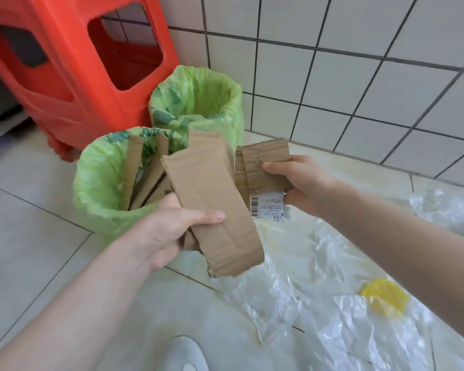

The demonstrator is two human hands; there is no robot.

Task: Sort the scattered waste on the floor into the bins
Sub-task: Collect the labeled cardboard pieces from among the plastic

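**Cardboard in both hands, over the near bin**

Cardboard strip (pixel 214 207), long and folded, sits in our left hand (pixel 169 231): thumb across its front face, fingers curled behind it. Its upper end reaches over the rim of the near bin (pixel 97 188); its lower end hangs above the floor (pixel 32 215).

Second cardboard piece (pixel 265 167), shorter, with a white barcode label (pixel 268 204) at its lower edge, is gripped by our right hand (pixel 303 183), thumb on the front, fingers behind. The two pieces are just beside each other; we can't tell if they touch.

Near bin has a green liner and already holds several cardboard slats (pixel 145 172) standing on end, leaning against each other. The strip in our left hand covers part of that bin's opening from this view.

Far bin (pixel 198 103), same green liner, stands right behind the near one against the tiled wall (pixel 359 76). We can't make out anything inside it.

Red plastic stool (pixel 73 65) stands left of the far bin, close to both.

On the floor under and right of our right arm: crumpled clear plastic film (pixel 319 303) spread wide, with a yellow foam net (pixel 383 295) lying on it. A shoe toe (pixel 185 354) shows at the bottom edge.
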